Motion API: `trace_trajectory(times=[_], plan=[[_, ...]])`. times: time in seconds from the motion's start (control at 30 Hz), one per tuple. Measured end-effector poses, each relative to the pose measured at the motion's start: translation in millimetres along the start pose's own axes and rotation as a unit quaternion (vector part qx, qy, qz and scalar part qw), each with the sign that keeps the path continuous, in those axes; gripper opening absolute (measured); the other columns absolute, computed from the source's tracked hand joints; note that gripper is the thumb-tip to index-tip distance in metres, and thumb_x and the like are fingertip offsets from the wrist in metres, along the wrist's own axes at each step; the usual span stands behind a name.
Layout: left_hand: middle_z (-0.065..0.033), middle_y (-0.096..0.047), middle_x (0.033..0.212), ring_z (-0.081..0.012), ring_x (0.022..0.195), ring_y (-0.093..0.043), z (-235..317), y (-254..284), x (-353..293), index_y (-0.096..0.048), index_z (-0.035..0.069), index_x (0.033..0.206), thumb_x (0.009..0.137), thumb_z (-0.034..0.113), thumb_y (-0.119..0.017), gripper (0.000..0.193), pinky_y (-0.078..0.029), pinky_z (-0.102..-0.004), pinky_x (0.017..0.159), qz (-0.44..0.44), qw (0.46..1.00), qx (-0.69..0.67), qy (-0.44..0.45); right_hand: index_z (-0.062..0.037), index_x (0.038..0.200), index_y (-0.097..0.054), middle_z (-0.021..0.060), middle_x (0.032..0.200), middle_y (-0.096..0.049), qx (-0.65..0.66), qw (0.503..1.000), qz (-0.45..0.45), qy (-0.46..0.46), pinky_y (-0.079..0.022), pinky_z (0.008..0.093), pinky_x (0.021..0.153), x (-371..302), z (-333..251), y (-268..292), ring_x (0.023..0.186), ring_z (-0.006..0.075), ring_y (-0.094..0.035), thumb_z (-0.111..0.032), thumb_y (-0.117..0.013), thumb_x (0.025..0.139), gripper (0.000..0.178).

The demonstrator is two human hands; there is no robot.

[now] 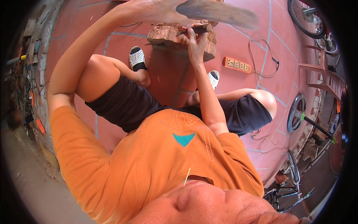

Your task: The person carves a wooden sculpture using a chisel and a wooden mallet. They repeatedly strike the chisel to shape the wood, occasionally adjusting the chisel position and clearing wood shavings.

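I sit on a red tiled floor with a rough chunk of carved wood on the floor in front of my feet. My right hand grips a dark chisel whose tip rests on top of the wood. My left hand is raised above the block and holds a wooden mallet, blurred by motion, just over the chisel. My knees are spread to either side, and I wear white sandals.
An orange power strip with a grey cable lies right of the block. Bicycle wheels and a wooden chair stand at the right. Tools and wires hang along the wall at the left.
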State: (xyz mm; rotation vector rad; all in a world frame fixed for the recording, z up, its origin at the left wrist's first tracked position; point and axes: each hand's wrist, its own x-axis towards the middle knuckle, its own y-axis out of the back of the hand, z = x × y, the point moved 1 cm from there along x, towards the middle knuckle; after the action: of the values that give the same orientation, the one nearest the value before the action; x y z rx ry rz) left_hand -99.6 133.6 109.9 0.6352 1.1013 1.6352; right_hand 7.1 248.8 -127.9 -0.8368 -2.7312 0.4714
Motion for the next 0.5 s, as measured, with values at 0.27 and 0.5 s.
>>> trace_trajectory(times=[0.27, 0.5], plan=[[-0.0317, -0.068, 0.099, -0.0464, 0.089, -0.068, -13, -9, -1, -0.051, -0.004, 0.127, 0.088, 0.036, -0.073, 0.061, -0.051, -0.0521, 0.078, -0.146, 0.987, 0.056, 0.040, -0.0040, 0.117, -0.054, 0.0056, 0.108, -0.066, -0.002, 0.999, 0.000, -0.036, -0.056, 0.0300, 0.088, -2, -5, 0, 0.101, 0.0165, -0.068, -0.001, -0.057, 0.104, 0.013], [-0.0307, -0.068, 0.100, -0.0447, 0.098, -0.067, -26, -1, -16, -0.057, -0.002, 0.121, 0.085, 0.039, -0.076, 0.058, -0.051, -0.0509, 0.083, 0.006, 0.998, 0.001, 0.057, -0.0052, 0.117, -0.054, 0.0065, 0.109, -0.068, 0.060, 0.997, 0.014, -0.039, -0.056, 0.0305, 0.088, -3, -4, -3, 0.102, 0.0175, -0.069, 0.000, -0.055, 0.104, 0.014]])
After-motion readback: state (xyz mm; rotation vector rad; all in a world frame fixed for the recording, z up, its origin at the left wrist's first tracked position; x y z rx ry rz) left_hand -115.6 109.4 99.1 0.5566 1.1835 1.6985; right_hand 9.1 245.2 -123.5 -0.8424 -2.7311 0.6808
